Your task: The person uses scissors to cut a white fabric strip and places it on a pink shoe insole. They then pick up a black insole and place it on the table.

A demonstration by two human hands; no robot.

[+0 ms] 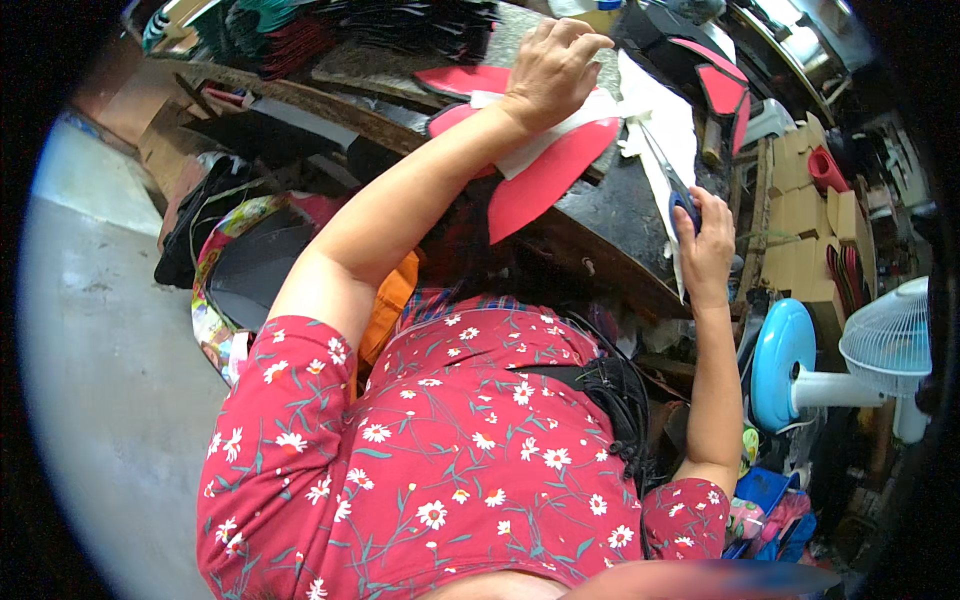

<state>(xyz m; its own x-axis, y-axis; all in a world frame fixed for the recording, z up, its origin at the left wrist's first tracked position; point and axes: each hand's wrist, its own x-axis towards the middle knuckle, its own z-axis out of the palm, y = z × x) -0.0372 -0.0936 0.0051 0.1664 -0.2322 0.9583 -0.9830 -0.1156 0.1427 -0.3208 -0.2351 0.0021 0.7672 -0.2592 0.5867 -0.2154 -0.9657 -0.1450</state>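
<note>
My left hand presses flat on a white paper pattern that lies over red sheet material on the dark worktable. The red sheet hangs over the table's near edge. My right hand grips blue-handled scissors at the table's right side, blades pointing away along the edge of a white sheet. The two hands are apart, the scissors to the right of the red piece.
Stacks of dark and red cut pieces lie at the table's far end. More red and black shaped pieces sit far right. Cardboard boxes, a blue-and-white fan and bags crowd the floor around the table.
</note>
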